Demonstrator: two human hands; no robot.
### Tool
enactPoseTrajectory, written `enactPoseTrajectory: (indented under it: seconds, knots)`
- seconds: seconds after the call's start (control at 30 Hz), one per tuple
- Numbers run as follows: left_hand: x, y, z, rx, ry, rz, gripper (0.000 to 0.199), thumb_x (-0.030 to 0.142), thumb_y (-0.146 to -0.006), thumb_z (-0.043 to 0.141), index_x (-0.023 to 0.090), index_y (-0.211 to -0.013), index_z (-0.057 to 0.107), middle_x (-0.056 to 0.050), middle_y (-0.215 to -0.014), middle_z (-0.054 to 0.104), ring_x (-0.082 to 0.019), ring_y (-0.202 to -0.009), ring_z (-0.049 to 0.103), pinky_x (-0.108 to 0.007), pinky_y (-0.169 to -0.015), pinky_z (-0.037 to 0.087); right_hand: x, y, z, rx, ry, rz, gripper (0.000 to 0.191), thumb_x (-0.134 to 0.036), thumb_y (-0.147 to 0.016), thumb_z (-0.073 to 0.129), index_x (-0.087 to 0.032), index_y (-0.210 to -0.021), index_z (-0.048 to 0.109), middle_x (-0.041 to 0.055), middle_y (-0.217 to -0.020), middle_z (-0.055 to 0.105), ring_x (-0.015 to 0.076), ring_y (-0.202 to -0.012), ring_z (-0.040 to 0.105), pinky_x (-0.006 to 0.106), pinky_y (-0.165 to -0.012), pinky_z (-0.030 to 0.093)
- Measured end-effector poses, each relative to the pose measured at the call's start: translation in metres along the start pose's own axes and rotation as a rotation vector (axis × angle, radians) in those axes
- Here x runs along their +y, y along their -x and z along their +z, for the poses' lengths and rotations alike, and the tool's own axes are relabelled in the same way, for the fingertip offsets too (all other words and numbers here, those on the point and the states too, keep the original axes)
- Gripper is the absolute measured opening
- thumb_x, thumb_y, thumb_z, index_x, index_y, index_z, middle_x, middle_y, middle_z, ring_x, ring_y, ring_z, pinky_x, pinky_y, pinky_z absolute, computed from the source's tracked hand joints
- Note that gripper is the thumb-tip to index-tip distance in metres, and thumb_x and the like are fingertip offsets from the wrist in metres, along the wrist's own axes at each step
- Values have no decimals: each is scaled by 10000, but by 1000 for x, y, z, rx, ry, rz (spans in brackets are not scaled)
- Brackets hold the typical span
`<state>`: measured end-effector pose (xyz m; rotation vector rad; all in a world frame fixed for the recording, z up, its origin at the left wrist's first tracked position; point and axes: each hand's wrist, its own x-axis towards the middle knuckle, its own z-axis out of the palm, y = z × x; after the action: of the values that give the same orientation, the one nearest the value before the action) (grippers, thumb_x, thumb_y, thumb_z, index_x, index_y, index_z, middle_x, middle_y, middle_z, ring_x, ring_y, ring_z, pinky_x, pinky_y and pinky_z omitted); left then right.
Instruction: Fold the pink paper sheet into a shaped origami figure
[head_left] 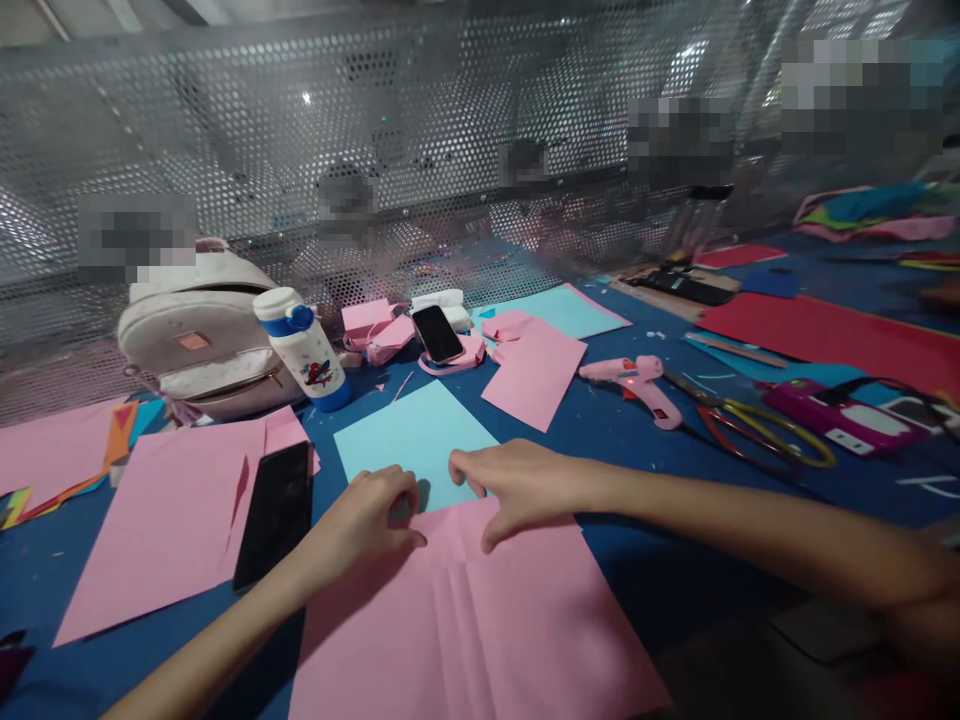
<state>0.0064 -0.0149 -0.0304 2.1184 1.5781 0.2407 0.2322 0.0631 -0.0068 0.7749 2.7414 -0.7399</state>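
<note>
Blue table (pixel 622 460) lay beneath; our left hand (pixel 367 518) and right hand (pixel 525 480), grips wide, were at the twelve-o'clock edge of pink paper (pixel 536 625).

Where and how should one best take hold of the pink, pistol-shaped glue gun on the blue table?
Probably by its handle, with the bare right hand coming from the near side: the glue gun lies flat, handle slanting towards the near right, nozzle pointing left.

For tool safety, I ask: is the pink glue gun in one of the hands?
No, the glue gun lies on the blue table, while the left hand and right hand are at the creased pink sheet.
</note>
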Motion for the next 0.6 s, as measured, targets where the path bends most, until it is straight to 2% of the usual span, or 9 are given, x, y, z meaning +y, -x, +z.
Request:
enactPoseTrajectory:
  seconds: [0.07, 0.23, 0.3, 0.37, 0.5, 0.6]
  knots:
    - [4, 4, 0, 10, 14, 8, 186, 221, -722, 742, 184, -758, 564, 24, -808, 571, -149, -727, 523, -262, -685, 361, -4, 3, 3, -19, 27, -27, 574, -447, -672, 753, -227, -1144, 512, 0, -935, 622, 196, -790, 579, 252, -556, 264]
    - [10, 9, -8, 0, 132, -42, 136, 247, -803, 628, 196, -732, 524, 31, -727, 588, -144, -675, 535, -235, -614, 359, -7, 5, -1, -41, 112, -109, 292, -403, -718, 723, -205, -877, 579, 14, -932, 599, 195, -858, 558, 255, -569, 253]
    - [9, 8, -13, 24, 126, -43, 113, 254, -826, 597, 202, -752, 529, 29, -721, 615, -148, -674, 562, -230, -609, 366, -5, 3, -9, -7, 109, -103, 219, -335, -732, 702, -207, -843, 564, -1, -909, 602, 174, -822, 553, 251, -559, 247]
    - [7, 5, -17, 68, 56, -30, 42, 192, -819, 566, 216, -852, 576, 20, -787, 671, -160, -720, 611, -230, -622, 371, -2, 0, -17, 66, 137, -71, 141, -267, -756, 650, -207, -835, 550, -7, -858, 610, 165, -784, 557, 252, -556, 238]
    - [6, 1, -20, 129, -235, -90, 425, 107, -771, 527, 294, -1136, 639, -7, -885, 746, -225, -800, 680, -263, -635, 369, 2, -1, -24, 201, 256, 20, 45, -211, -817, 539, -204, -860, 547, 13, -780, 626, 173, -710, 573, 270, -540, 202]
    - [11, 4, -19, 122, -325, -140, 402, 118, -743, 555, 304, -1071, 694, -10, -886, 760, -250, -816, 691, -272, -625, 370, 6, 2, -17, 202, 306, 21, 82, -221, -845, 513, -205, -916, 550, 25, -766, 637, 175, -661, 576, 274, -525, 185]
